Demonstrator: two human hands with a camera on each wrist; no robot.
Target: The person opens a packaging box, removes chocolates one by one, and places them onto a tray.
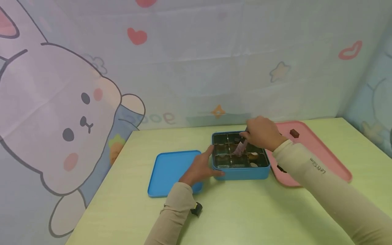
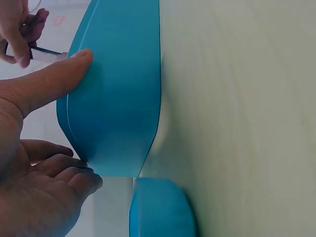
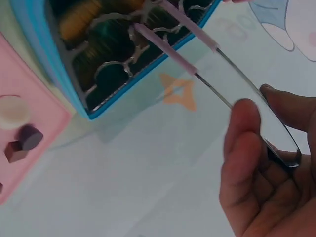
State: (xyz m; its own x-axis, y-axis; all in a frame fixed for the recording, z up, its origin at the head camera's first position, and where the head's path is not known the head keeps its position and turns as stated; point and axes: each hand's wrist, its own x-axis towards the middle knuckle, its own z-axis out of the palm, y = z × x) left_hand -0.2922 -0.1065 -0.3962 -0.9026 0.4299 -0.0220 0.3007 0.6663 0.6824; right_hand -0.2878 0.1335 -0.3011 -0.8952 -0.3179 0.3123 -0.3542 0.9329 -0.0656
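Observation:
A blue box (image 1: pixel 240 174) with a dark tray of small compartments holds brown and pale pieces in some of them. My left hand (image 1: pixel 200 166) holds its front left corner, the thumb on the front wall and the fingers by the left side. In the left wrist view the thumb (image 2: pixel 64 79) presses the blue wall (image 2: pixel 118 98). My right hand (image 1: pixel 264 132) grips metal tongs (image 3: pixel 227 94) with pinkish sleeved tips (image 1: pixel 240 148). The tips reach into the tray's compartments (image 3: pixel 111 74); whether they hold a piece is unclear.
Left of the box lies a blue lid (image 1: pixel 171 173). To the right is a pink tray (image 1: pixel 318 149) with a brown block (image 1: pixel 294 133); more small pieces and a whitish round one (image 3: pixel 14 112) show in the right wrist view. A patterned cloth (image 1: pixel 196 68) hangs behind the table.

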